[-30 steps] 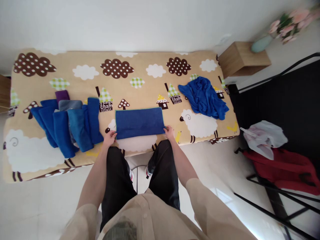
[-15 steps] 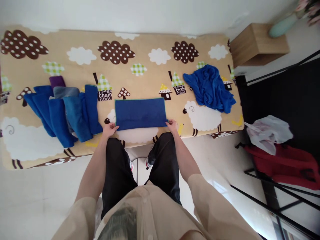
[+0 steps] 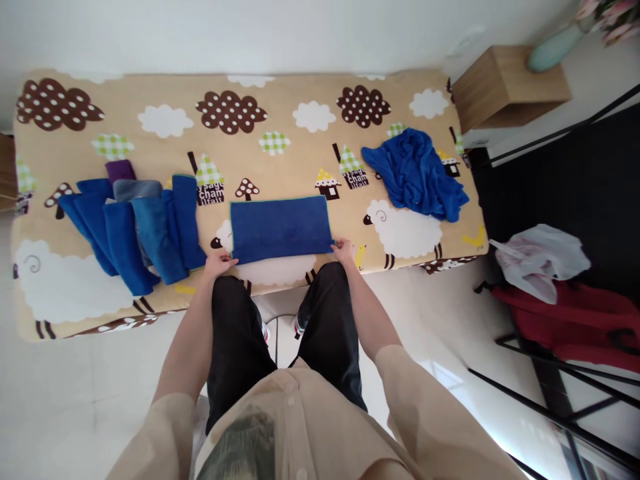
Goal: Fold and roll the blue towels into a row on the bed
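A blue towel point(image 3: 280, 228) with a thin green edge lies flat as a long rectangle on the patterned bedsheet, right in front of my knees. My left hand point(image 3: 219, 263) pinches its near left corner. At the near right corner, my right hand point(image 3: 343, 251) grips the edge between thumb and fingers, with a small bit of cloth turned up there. Left of my left hand lies a group of folded or rolled towels point(image 3: 129, 242), mostly blue, with a grey one and a purple one point(image 3: 121, 170) at the back. Off to the right sits a crumpled blue cloth point(image 3: 416, 175).
The bed point(image 3: 280, 160) runs along a white wall. A wooden box shelf point(image 3: 505, 87) with a pale green vase point(image 3: 555, 50) stands at the back right. On the right are a white plastic bag point(image 3: 543, 260), a red bag-like item point(image 3: 575, 320) and black metal bars.
The view has shifted slightly. Both hands stay at the near corners of the blue towel, and its near edge looks slightly turned up.
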The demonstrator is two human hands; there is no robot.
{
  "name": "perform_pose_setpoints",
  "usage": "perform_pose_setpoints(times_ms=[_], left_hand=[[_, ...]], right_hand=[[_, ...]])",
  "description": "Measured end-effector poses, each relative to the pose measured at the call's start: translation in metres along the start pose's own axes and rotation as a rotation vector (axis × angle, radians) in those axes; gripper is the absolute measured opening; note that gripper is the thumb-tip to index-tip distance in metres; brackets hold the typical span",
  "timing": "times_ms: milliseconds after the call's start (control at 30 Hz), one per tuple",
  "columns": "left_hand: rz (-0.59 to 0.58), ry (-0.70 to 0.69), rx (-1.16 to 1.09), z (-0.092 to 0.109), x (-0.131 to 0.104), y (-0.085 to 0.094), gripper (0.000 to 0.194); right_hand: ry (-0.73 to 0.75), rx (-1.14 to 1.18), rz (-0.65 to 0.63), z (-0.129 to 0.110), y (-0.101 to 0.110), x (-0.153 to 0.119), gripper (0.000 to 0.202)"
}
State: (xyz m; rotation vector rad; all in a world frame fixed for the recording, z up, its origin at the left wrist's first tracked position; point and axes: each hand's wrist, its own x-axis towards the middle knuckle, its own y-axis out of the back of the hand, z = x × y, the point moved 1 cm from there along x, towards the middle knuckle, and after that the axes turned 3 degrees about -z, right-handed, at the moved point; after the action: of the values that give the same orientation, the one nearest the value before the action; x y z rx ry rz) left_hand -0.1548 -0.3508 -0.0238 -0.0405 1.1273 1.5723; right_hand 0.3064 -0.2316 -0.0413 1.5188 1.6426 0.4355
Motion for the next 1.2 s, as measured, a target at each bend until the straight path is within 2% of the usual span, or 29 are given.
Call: perform_pose_setpoints(times_ms=[100, 233, 367, 533, 600, 700, 767, 867, 1033, 1200], left_hand=[[-0.001, 0.009, -0.007, -0.001, -0.001, 0.002, 0.026], [0.036, 0.023, 0.026, -0.001, 0.001, 0.001, 0.023], [0.060, -0.029, 0.081, 0.000, 0.008, -0.004, 0.022], [-0.001, -0.004, 0.188, 0.007, 0.011, -0.008, 0.021], [0.020, -0.080, 0.223, 0.013, 0.005, -0.006, 0.024], [0.150, -0.305, 0.255, 0.023, -0.008, -0.001, 0.031], [0.168, -0.428, 0.269, 0.028, -0.015, 0.001, 0.020], [0.063, -0.514, 0.279, 0.033, -0.019, 0.000, 0.013], [-0.088, -0.517, 0.335, 0.028, -0.008, -0.009, 0.037], [-0.098, -0.540, 0.450, 0.021, 0.007, -0.017, 0.044]], right_hand=[[-0.094, -0.021, 0.025, -0.001, 0.000, 0.000, 0.010], [-0.101, -0.032, 0.037, -0.001, 0.001, 0.000, 0.010], [-0.138, -0.072, 0.012, 0.000, -0.002, 0.003, 0.013], [-0.113, -0.123, 0.010, -0.004, -0.002, 0.003, 0.018], [-0.032, -0.176, 0.053, -0.011, 0.003, -0.001, 0.028], [0.131, -0.230, 0.115, -0.024, 0.012, -0.011, 0.031], [0.227, -0.217, 0.063, -0.031, 0.015, -0.017, 0.025], [0.307, -0.196, -0.077, -0.036, 0.013, -0.020, 0.024], [0.210, -0.290, -0.225, -0.034, 0.006, -0.013, 0.046], [0.227, -0.437, -0.246, -0.035, 0.000, -0.005, 0.057]])
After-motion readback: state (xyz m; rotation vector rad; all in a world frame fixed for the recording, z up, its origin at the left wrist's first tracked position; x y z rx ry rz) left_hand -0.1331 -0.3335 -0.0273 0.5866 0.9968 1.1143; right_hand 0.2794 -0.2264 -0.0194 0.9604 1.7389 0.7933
